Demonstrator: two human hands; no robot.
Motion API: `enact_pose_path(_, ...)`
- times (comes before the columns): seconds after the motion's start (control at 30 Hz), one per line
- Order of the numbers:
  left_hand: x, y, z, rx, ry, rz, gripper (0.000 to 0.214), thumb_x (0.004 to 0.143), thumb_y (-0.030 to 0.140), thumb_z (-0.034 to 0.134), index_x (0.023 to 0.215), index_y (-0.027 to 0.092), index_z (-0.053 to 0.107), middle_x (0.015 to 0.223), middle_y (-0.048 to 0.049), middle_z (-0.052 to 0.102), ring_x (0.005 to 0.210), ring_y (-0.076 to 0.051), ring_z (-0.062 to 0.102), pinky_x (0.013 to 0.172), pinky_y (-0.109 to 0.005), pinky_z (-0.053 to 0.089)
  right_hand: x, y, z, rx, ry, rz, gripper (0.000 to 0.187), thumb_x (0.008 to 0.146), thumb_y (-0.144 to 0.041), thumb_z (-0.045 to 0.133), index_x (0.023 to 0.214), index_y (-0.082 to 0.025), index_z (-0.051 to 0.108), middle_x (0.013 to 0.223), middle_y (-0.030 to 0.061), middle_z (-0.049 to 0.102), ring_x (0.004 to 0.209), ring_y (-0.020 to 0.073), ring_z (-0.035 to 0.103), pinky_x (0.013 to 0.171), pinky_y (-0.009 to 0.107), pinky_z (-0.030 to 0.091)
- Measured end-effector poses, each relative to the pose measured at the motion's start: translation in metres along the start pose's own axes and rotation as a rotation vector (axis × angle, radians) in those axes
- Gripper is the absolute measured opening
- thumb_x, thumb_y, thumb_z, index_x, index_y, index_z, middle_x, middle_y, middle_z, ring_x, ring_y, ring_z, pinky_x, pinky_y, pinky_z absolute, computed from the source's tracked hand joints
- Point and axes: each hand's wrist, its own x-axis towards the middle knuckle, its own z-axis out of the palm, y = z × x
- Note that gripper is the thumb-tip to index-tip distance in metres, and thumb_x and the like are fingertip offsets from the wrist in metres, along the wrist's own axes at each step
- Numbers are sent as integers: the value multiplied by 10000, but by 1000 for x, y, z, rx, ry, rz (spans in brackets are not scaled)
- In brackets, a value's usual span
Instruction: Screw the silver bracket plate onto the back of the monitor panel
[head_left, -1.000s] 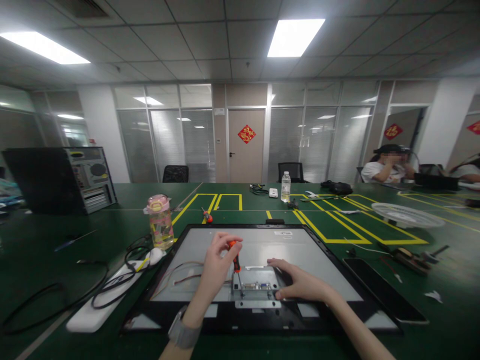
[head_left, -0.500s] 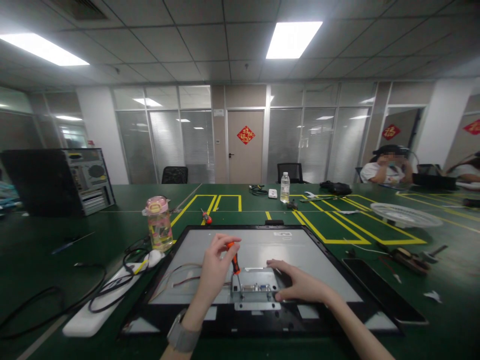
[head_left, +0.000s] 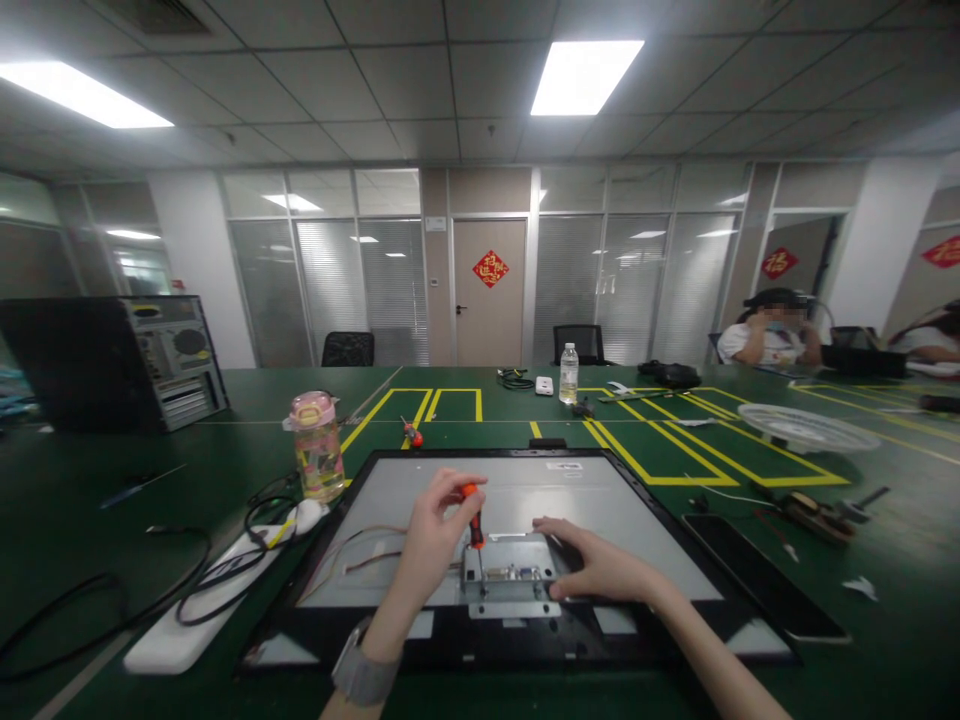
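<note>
My left hand [head_left: 435, 530] is closed around the orange-and-black handle of a screwdriver [head_left: 476, 528]. The screwdriver leans slightly, its shaft pointing down to the left part of a silver metal bracket [head_left: 517, 556] with connector ports. At the bracket's right side, my right hand [head_left: 596, 565] grips it, thumb at the near edge and fingertips at the far edge. Under both hands lies a flat display panel [head_left: 420, 485], grey-backed with a black frame. Thin cables [head_left: 367, 562] run from the bracket's left side across the panel. The exact spot under the screwdriver tip is too small to make out.
Left of the panel are a white power strip [head_left: 180, 625], black cables and a pink-lidded bottle [head_left: 316, 445]. A black phone-like slab [head_left: 761, 575] and a brown tool [head_left: 814, 515] lie right. Farther off are a computer case [head_left: 97, 365], a red screwdriver [head_left: 414, 436], a water bottle [head_left: 569, 375] and a seated person [head_left: 772, 335].
The screwdriver handle and left fingers have shifted slightly to the right, and the handle looks turned a little. The right hand stays on the bracket.
</note>
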Motion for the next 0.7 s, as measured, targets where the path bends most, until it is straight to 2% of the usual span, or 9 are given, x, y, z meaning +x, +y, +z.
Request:
enact_pose_path(0.17, 0, 5, 1, -5, 30, 12, 308, 865, 403, 531, 951, 169, 711, 937, -80, 630, 893, -210, 608, 833, -318, 478, 0, 3, 0, -11, 6, -3, 892, 611, -469, 784, 1385, -172, 455, 1493, 127, 387, 1376, 316, 337, 1161, 416, 225)
enact_pose_path(0.27, 1, 5, 1, -14, 29, -3, 289, 829, 398, 584, 944, 166, 711, 855, -58, 610, 783, -187, 600, 749, -298, 495, 0, 3, 0, -3, 10, -4, 897, 607, -473, 787, 1386, -177, 454, 1496, 124, 383, 1377, 315, 336, 1163, 416, 223)
enact_pose_path(0.37, 1, 2, 1, 52, 87, 18, 247, 801, 383, 621, 897, 178, 720, 834, -39, 573, 752, -171, 591, 706, -281, 495, 0, 0, 0, 1, 7, -6, 885, 605, -467, 789, 1379, -189, 463, 1496, 125, 382, 1376, 309, 341, 1159, 428, 228)
enact_pose_path(0.53, 1, -1, 2, -21, 92, -34, 330, 859, 385, 499, 1023, 176, 695, 1017, -88, 645, 942, -214, 618, 889, -341, 458, 0, -2, 0, -9, 5, -8, 874, 605, -461, 790, 1370, -181, 474, 1494, 137, 381, 1375, 302, 344, 1159, 433, 224)
enact_pose_path(0.6, 0, -1, 3, -70, 75, -67, 355, 842, 391, 526, 1076, 166, 673, 973, -87, 660, 892, -209, 629, 869, -341, 469, 0, -3, 0, -15, 2, -4, 886, 612, -467, 784, 1378, -162, 460, 1499, 144, 369, 1377, 306, 339, 1160, 431, 222)
enact_pose_path(0.7, 0, 0, 4, -12, 84, -21, 310, 787, 356, 625, 1028, 174, 697, 875, -57, 623, 805, -185, 611, 778, -299, 487, -1, -4, -1, -20, -5, 4, 902, 620, -478, 776, 1388, -141, 446, 1500, 157, 364, 1378, 314, 335, 1159, 422, 225)
